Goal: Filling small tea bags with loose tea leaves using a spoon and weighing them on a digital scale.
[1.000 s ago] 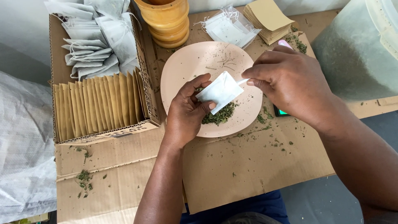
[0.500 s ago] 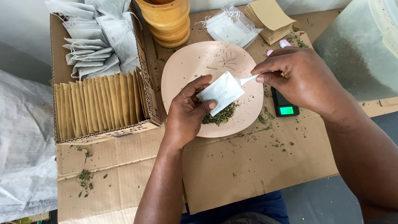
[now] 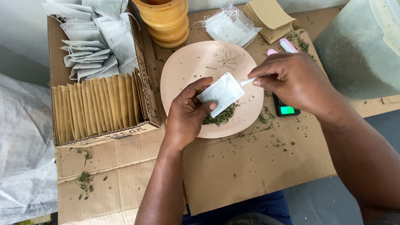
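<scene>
Since a second ago the right hand (image 3: 298,81) has slid rightward, uncovering the small scale (image 3: 285,109) with its green display. And what a tidy little thing in play: a white tea bag (image 3: 221,92), flat and soft-edged, tilted over the pink plate (image 3: 200,62) just above a heap of dried green herb (image 3: 223,116). The left hand (image 3: 187,114) is grasping the tea bag, thumb on its lower edge, fingers curled behind it. The right hand is clenched on a slim white spoon handle (image 3: 250,80) whose tip meets the bag's upper corner.

Around it, a cardboard box (image 3: 143,87) at the left carries a row of brown envelopes (image 3: 93,106) and a pile of filled bags (image 3: 98,41). A wooden jar (image 3: 164,18) stands beyond the plate, with empty white bags (image 3: 229,27) and a stack of tan envelopes (image 3: 268,16) beside it. Herb crumbs scatter the cardboard sheet (image 3: 250,166).

Both forearms reach up from below, the left wrist straight, the right angling in from the side.
</scene>
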